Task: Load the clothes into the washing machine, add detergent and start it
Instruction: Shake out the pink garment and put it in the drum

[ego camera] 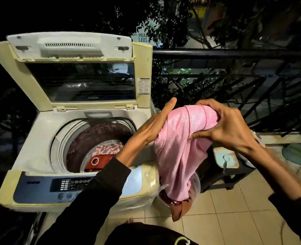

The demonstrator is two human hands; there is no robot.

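Note:
A cream top-loading washing machine (pixel 40 142) stands at the left with its lid (pixel 79 82) raised. Inside the drum (pixel 86 138) lie a red cloth with a metal eyelet (pixel 100 160) and a red-and-white patterned cloth (pixel 110 147). A pink garment (pixel 178 147) hangs in the air just right of the machine. My right hand (pixel 229 126) grips its bunched top. My left hand (pixel 151 124) lies against its left side with the fingers straight and the thumb up. The garment's lower end drops into a clear plastic bag of clothes (pixel 178 200) on the floor.
The control panel (pixel 70 184) runs along the machine's front edge under my left sleeve. A dark low stand with a pale blue lidded box (pixel 225 158) sits right of the bag. A black metal railing (pixel 234 53) closes the balcony behind. Beige floor tiles (pixel 234 218) spread below.

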